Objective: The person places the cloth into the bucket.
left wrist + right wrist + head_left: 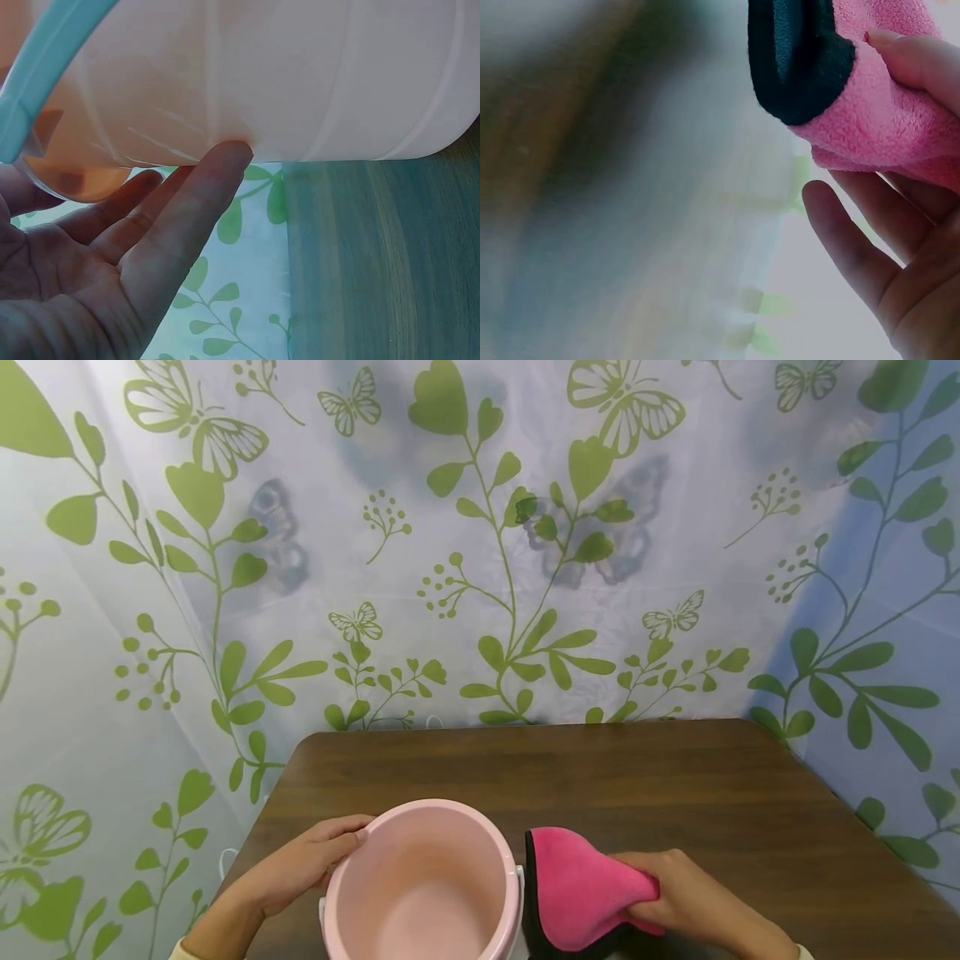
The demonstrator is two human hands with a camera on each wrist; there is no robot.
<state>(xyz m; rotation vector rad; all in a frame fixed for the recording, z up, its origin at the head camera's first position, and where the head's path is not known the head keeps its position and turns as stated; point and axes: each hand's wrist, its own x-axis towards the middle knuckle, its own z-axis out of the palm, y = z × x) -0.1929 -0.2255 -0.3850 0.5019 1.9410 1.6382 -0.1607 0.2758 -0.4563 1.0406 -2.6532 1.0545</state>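
A pale pink bucket [423, 935] stands upright at the front of the brown table, its open mouth tilted toward the head view and its inside bare. My left hand [311, 860] holds it at the left of its rim, thumb by the lip. The left wrist view shows that hand's fingers [217, 176] against the outer wall, near the light handle [56, 56]. Right of the bucket, my right hand [678, 893] grips a bunched pink fleecy cloth [581, 885] with black edging. In the right wrist view, the thumb presses the cloth [885, 127] from above, its index finger apart below.
The dark brown wooden table [525, 768] extends behind the bucket and off to the right. White curtains [465, 577] with green leaves and butterflies hang along its back and sides.
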